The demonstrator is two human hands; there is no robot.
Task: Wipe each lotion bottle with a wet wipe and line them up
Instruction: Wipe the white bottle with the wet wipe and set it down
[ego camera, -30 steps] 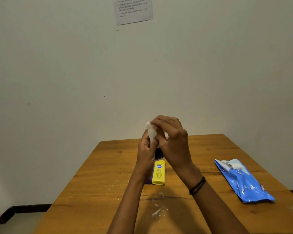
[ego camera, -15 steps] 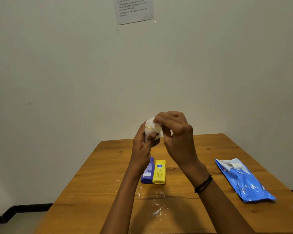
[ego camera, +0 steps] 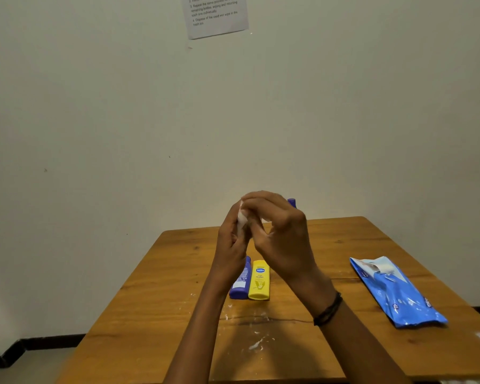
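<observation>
Both my hands are raised together above the wooden table (ego camera: 150, 300). My left hand (ego camera: 230, 245) grips a small lotion bottle that is mostly hidden between the hands; its purple end (ego camera: 291, 202) pokes out behind my right hand (ego camera: 283, 239). The right hand's curled fingers press a white wet wipe (ego camera: 242, 217) against the bottle. Below the hands, a purple lotion bottle (ego camera: 240, 284) and a yellow lotion bottle (ego camera: 258, 281) lie side by side on the table, touching.
A blue wet-wipe pack (ego camera: 399, 295) with its flap open lies at the right of the table. White smears (ego camera: 257, 345) mark the wood near the front. A printed sheet (ego camera: 216, 15) hangs on the wall behind the table.
The hands rose slightly and the right hand has closed over the bottle, hiding its white body. A purple end now shows behind the right hand. The purple bottle on the table came into view.
</observation>
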